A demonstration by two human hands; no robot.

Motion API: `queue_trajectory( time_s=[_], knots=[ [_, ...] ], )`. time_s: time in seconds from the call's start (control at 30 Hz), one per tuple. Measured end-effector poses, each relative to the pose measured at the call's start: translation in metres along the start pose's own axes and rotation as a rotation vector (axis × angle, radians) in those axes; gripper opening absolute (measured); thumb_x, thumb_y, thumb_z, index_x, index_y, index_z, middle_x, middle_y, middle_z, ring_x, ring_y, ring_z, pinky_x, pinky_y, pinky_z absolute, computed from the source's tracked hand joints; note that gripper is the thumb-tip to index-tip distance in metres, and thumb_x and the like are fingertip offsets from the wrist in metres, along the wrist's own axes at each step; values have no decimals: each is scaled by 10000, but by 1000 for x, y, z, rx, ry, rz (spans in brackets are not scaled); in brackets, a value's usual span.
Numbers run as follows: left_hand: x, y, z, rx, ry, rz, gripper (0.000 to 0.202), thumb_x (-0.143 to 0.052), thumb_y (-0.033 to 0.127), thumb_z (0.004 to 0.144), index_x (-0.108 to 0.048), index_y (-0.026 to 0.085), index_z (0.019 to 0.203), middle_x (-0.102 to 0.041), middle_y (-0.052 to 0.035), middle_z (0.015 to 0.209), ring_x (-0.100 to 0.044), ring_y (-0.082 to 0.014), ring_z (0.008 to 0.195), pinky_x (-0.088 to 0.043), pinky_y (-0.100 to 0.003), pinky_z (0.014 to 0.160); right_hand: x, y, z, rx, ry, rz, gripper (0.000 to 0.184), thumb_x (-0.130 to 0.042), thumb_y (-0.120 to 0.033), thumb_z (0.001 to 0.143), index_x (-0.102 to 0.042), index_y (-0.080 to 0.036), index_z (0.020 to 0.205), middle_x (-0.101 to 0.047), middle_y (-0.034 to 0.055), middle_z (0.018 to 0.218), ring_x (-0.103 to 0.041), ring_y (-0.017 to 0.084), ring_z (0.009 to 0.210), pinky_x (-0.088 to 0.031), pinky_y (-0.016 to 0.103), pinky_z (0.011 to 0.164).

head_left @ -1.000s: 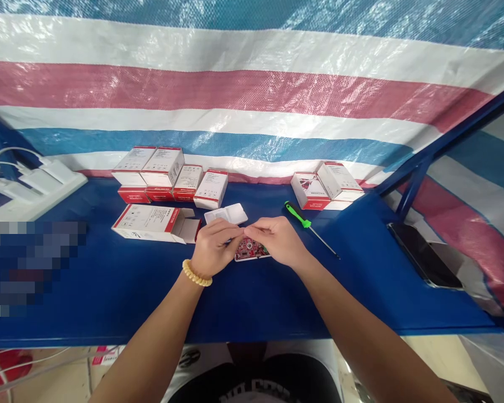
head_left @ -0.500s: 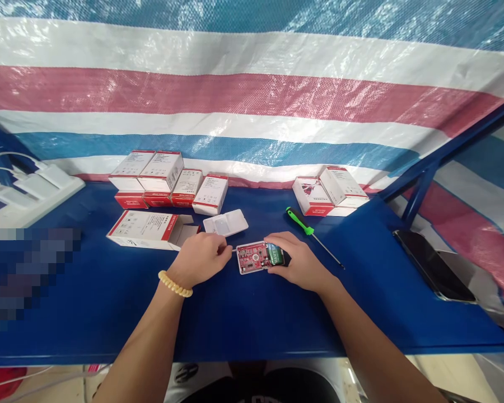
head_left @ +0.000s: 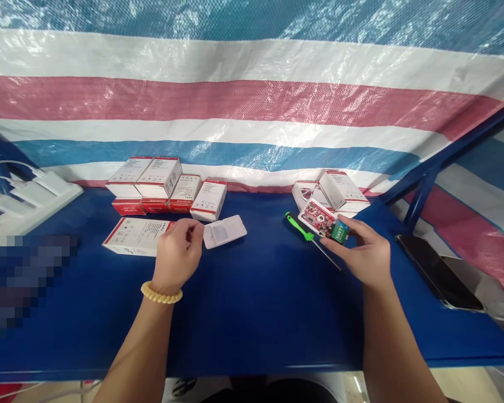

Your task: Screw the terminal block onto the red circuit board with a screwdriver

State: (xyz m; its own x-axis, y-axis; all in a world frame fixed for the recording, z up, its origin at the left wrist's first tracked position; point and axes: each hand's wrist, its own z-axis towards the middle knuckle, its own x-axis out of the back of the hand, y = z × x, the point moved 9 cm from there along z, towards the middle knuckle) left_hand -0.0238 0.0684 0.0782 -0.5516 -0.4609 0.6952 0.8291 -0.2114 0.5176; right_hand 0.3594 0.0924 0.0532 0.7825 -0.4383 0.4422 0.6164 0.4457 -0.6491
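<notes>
My right hand grips the battery end of an opened detector, a red circuit board in a white housing. A green battery sits at that end. The detector is held tilted above a green-handled screwdriver, whose metal shaft points toward me. My left hand is closed, its fingers curled together, and whatever they may hold is hidden. Behind it lies a detector box, its right end covered by the hand. Just right of the left fingers, a white plastic cover lies on the table.
Several red-and-white boxes stand at the back left of the blue table. More boxes are at the back right. A white power strip with plugs is at far left, and a black phone lies at right.
My right hand has carried the detector to the right, over the screwdriver, and tilted it. My left hand has drawn back to the left, away from the detector, to the front of the box.
</notes>
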Motion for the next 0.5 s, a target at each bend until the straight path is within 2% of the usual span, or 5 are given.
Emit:
queue_trajectory(
  time_s=[0.07,0.17,0.3,0.37,0.5],
  knots=[
    [-8,11,-3,-136,-41,-28,171,-494,263,913,-632,164,888,-691,-70,921,-650,-183,831,-512,-302,752,-4,-5,0,4,-63,23,538,-828,-381,663,-664,-187,1137,-673,77,1036,-645,229,888,-540,352,759],
    [-49,31,-19,-385,-279,123,128,-571,202,858,-670,169,784,-609,-130,1251,-555,-312,1185,-467,-462,970,-25,-24,-4,38,-271,57,520,-827,-385,662,-664,-185,1113,-671,77,1050,-652,225,895,-547,326,735],
    [-76,22,-21,-336,-310,243,123,-576,112,822,-677,149,763,-676,-145,1089,-612,-327,1082,-494,-495,919,-56,-54,-20,89,-539,34,519,-821,-389,657,-669,-174,1104,-649,89,1097,-646,229,948,-567,306,734],
    [-68,18,-15,-289,-228,120,148,-541,115,845,-664,149,770,-700,-108,937,-656,-263,936,-523,-431,861,-65,-65,-30,103,-620,6,529,-824,-387,645,-672,-178,1106,-644,88,1105,-641,233,963,-568,334,797],
    [-9,-1,0,-105,119,-247,163,-532,281,895,-638,171,839,-673,-69,962,-642,-187,901,-523,-332,834,-62,-77,-49,89,-670,42,540,-812,-388,654,-662,-199,1138,-628,82,1136,-625,228,998,-571,341,830]
  ],
)
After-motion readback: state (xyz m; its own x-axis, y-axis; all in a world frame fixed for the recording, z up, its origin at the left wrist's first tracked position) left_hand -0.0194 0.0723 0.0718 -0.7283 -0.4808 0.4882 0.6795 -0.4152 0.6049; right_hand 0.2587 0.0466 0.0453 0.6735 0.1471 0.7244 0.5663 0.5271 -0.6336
